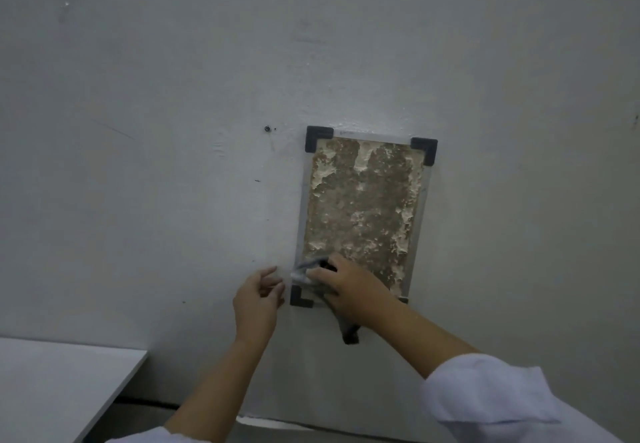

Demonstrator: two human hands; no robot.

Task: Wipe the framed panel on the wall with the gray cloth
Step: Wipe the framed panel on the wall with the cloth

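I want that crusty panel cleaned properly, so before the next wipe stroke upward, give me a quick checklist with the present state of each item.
1. Gray cloth in the right hand: ok, the grip is closed over it.
2. Cloth on the framed panel with the brown, white-crusted surface: ok, it sits at the lower left corner.
3. Left hand clear of the stroke: ok, it is beside the frame, holding nothing.
4. Path upward free: ok, nothing covers the panel above the cloth.
5. Black corner brackets seated: the top two and the lower left show; the lower right is mostly hidden, cannot tell.
6. Residue gone: not ok, white crust remains across most of the surface.
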